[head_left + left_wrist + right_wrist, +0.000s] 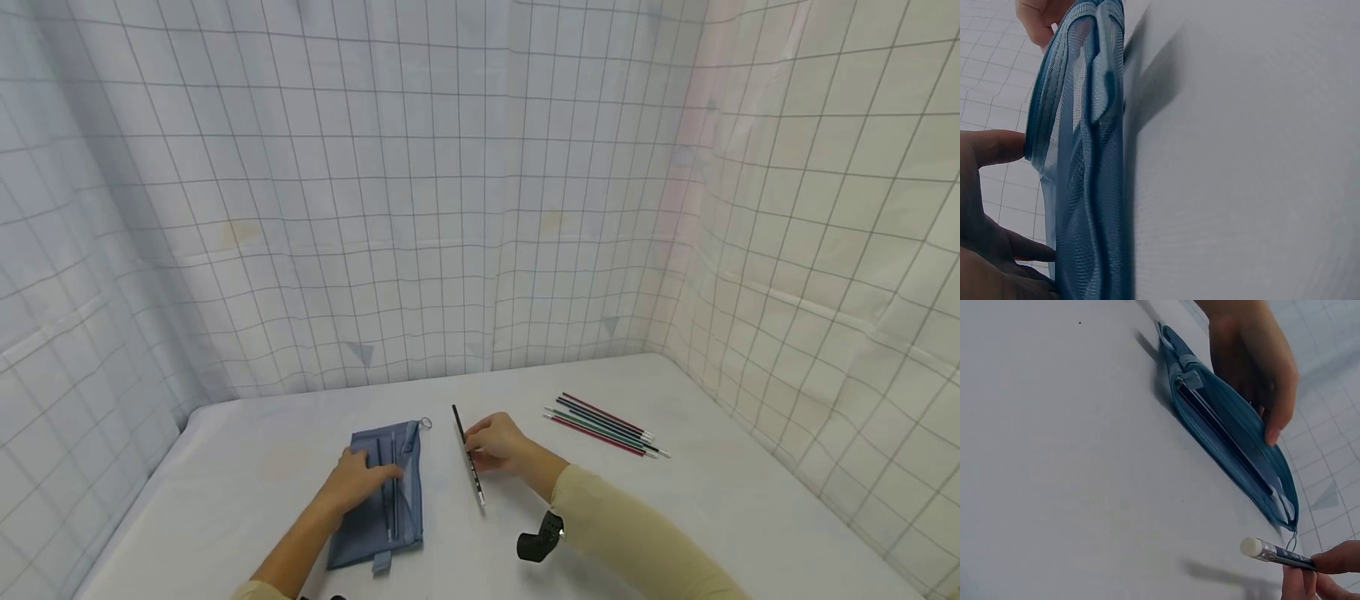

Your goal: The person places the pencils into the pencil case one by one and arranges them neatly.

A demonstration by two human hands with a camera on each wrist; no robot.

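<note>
A blue mesh zip pencil case (348, 542) lies on the white table with its zipped side gaping. Pencils (1225, 434) show inside it. My left hand (358, 483) rests on the case, thumb and fingers spread apart, the thumb touching the zip edge. In the left wrist view that hand (985, 219) touches the upper panel with fairly straight fingers. To the right of the case, my right hand (495, 442) pinches a dark pencil (476, 475) with a white eraser, held at a slant. Its eraser end points toward me. The right wrist view shows the pinching fingers (1338, 557) at the lower right.
Several red, blue and green pencils (600, 425) lie in a loose bundle at the right of the table (712, 517). White gridded curtains (480, 208) surround the table at the back and sides. A metal ring (426, 422) hangs from the case's far corner.
</note>
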